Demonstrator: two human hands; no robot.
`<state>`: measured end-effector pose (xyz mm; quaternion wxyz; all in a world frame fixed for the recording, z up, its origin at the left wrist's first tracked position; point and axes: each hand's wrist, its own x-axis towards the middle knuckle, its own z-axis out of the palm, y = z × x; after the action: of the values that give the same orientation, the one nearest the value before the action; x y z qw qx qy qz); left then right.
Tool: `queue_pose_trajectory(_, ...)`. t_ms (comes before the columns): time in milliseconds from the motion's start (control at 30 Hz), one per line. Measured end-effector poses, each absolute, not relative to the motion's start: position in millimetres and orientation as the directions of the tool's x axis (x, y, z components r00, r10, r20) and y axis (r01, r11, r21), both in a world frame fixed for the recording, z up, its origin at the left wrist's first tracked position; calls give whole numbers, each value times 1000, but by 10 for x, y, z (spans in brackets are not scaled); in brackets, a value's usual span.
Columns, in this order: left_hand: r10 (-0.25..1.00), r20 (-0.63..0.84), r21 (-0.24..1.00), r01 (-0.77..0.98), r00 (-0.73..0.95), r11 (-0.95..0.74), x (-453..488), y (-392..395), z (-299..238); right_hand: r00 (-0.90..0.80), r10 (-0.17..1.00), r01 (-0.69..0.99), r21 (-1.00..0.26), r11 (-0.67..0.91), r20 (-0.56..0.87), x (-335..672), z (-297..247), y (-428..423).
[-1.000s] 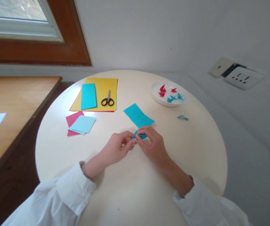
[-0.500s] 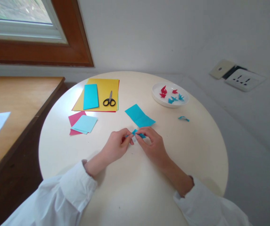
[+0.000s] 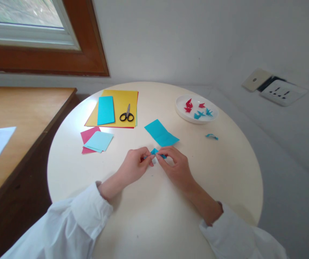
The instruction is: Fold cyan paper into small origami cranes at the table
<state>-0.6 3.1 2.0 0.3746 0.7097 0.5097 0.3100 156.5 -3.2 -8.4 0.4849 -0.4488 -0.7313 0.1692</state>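
Between my hands is a small folded piece of blue paper (image 3: pixel 154 151), its peak showing above the fingertips. My left hand (image 3: pixel 138 162) pinches its left side between thumb and fingers. On the other side, my right hand (image 3: pixel 176 166) grips it the same way, and the fingers hide much of the folds. Just beyond my hands lies a flat blue sheet (image 3: pixel 162 133) with a crease across it. Farther right, a white round dish (image 3: pixel 180 114) holds several small folded paper figures, red (image 3: pixel 189 103) and blue (image 3: pixel 208 112).
Yellow sheets (image 3: pixel 120 99) at the back left carry a blue paper rectangle (image 3: pixel 106 110) and black-handled scissors (image 3: pixel 127 115). Nearer lie pale blue squares (image 3: pixel 100 141) over pink ones (image 3: pixel 89 134). A twisted blue strip (image 3: pixel 212 136) rests right on the round table (image 3: pixel 154 216).
The whole view has shifted slightly, so things sit a little farther right. Both hands keep their hold on the folded paper, whose peak now shows more plainly between the fingers.
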Motion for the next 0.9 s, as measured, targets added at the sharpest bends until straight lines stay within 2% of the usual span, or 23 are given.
queue_pose_trajectory(300, 972, 95, 839, 509, 213, -194, 6, 24, 58, -96, 842, 478, -718, 506, 530, 1583, -74, -41)
queue_pose_trajectory(433, 959, 252, 801, 528, 128, -281, -20, 52, 83, -71, 875, 448, -768, 457, 479, 1604, -58, -33)
queue_pose_trajectory(533, 931, 331, 839, 404, 152, -364, -42, 75, 69, -68, 901, 372, -827, 421, 428, 1610, -54, -35)
queue_pose_trajectory(667, 910, 268, 919, 201, 316, -341, -41, 73, 47, -105, 937, 247, -904, 349, 333, 1602, -68, -38)
queue_pose_trajectory(900, 950, 177, 947, 217, 257, -235, -13, 37, 142, -58, 975, 76, -973, 218, 214, 1593, -80, -20)
